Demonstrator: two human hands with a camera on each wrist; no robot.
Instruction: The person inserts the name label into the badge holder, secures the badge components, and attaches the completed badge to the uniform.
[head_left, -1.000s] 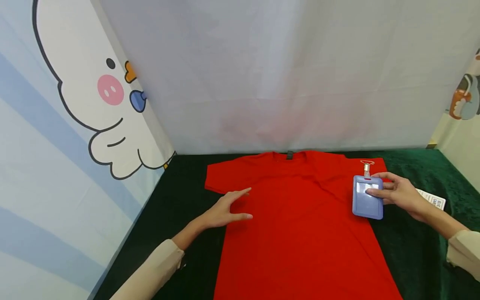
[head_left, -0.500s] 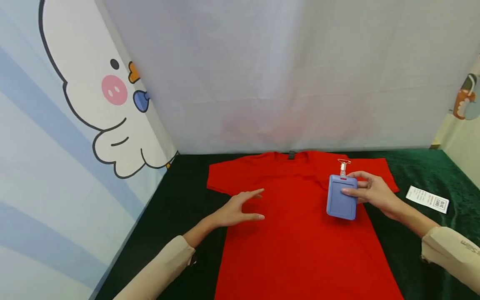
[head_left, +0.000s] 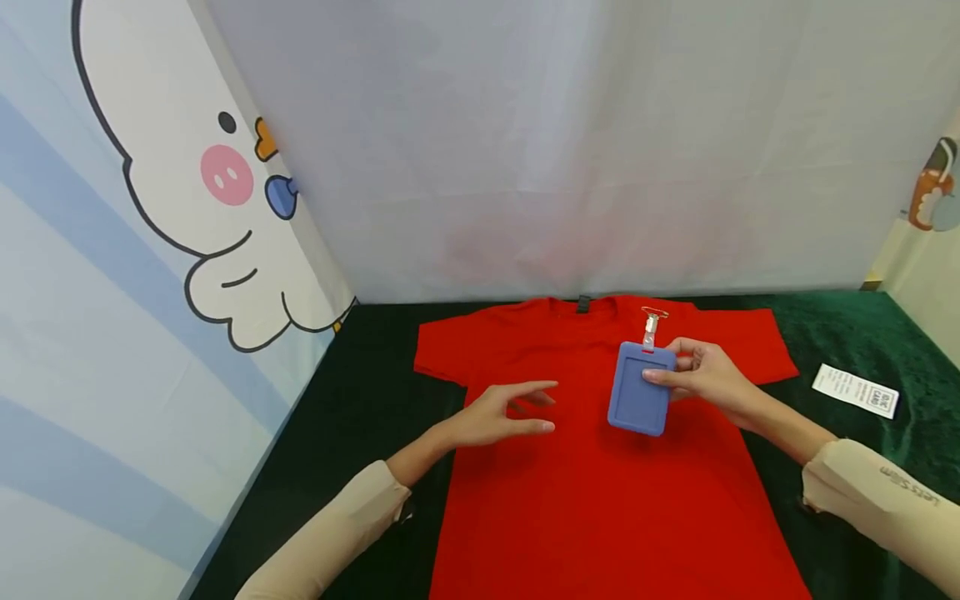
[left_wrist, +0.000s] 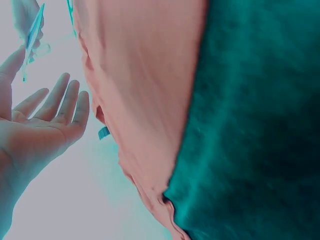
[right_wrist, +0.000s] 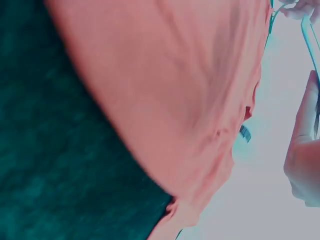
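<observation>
My right hand (head_left: 701,372) pinches a blue badge holder (head_left: 640,392) by its upper right edge, thumb on the front face. A metal clip (head_left: 651,327) on a clear strap sticks up from the top of the holder. It is held above a red T-shirt (head_left: 585,500) spread out with its collar at the far side. Left of the holder, my left hand (head_left: 498,414) hovers over the shirt with fingers spread and nothing in them. In the left wrist view the left palm (left_wrist: 40,135) shows bare, and the holder (left_wrist: 33,37) appears edge-on beyond it.
A white printed card (head_left: 856,391) lies on the dark green cloth (head_left: 847,333) to the right of the shirt. A pale curtain (head_left: 555,150) closes off the back, and a cartoon-printed panel (head_left: 150,292) stands along the left side.
My right hand has carried the badge holder leftward from the shirt's right sleeve to over its chest, uncovering the white card. My left hand has shifted right, towards the holder.
</observation>
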